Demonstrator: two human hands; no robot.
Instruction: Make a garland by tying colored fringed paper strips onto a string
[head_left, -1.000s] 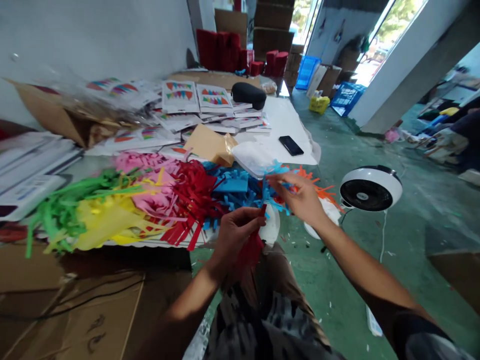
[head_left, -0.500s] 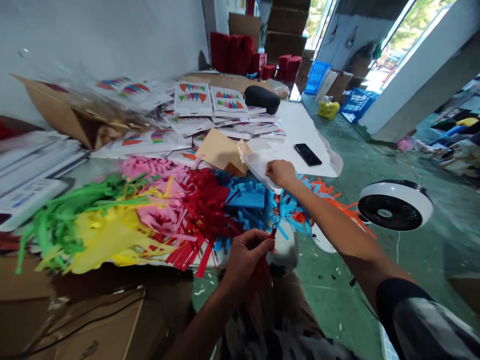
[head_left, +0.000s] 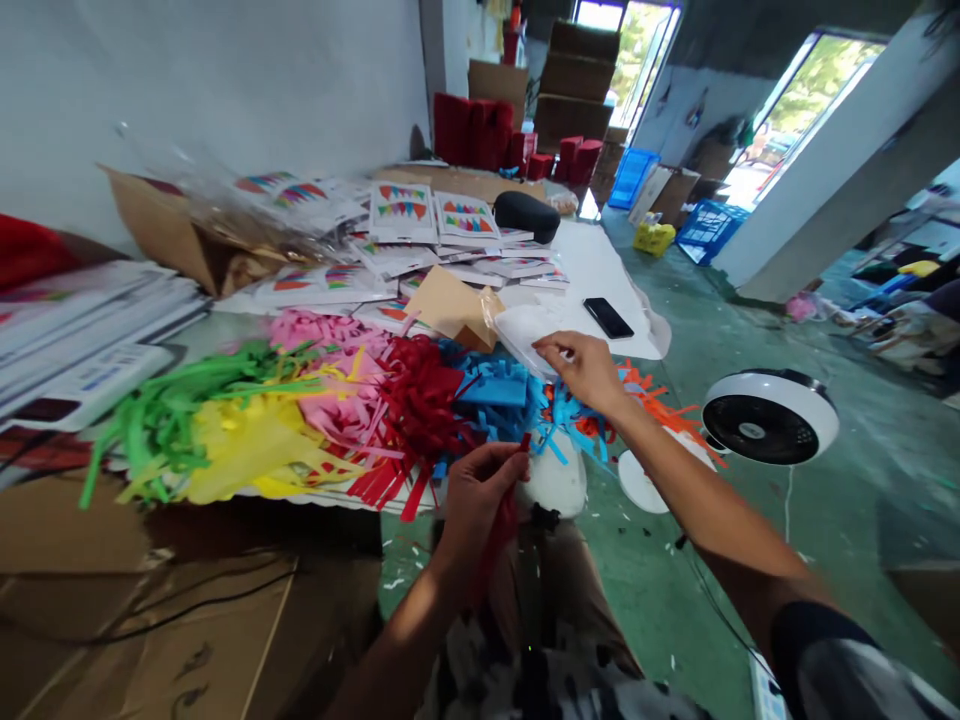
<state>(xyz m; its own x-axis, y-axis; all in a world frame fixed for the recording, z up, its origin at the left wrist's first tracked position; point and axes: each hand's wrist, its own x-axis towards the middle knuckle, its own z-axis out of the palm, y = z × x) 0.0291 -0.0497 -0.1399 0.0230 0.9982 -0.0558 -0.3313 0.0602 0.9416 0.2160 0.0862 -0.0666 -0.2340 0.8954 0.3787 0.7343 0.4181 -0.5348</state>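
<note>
My left hand (head_left: pixel 484 485) is closed in a pinch on a dark red paper tassel (head_left: pixel 499 540), whose strips hang down over my lap; a short twisted end sticks up past the fingertips. My right hand (head_left: pixel 589 370) hovers over the edge of a whitish translucent plastic piece (head_left: pixel 525 335), thumb and forefinger pressed together. Whatever those fingertips may hold is too small to see. Beneath and around both hands lie heaps of cut paper fringe: red (head_left: pixel 420 400), blue (head_left: pixel 495 385), orange (head_left: pixel 652 395), pink (head_left: pixel 341 345), yellow (head_left: pixel 247 445) and green (head_left: pixel 172 400).
Behind the fringe are printed packets (head_left: pixel 401 212), a brown paper envelope (head_left: pixel 450 305), a black case (head_left: pixel 526 215) and a phone (head_left: pixel 608 317). To the right stands a white round fan (head_left: pixel 769 415). Cardboard (head_left: pixel 202 620) lies at the lower left.
My right hand has come slightly lower and right, its fingers more extended into a pinch. The left hand still grips the red tassel. The whole view has shifted a little.
</note>
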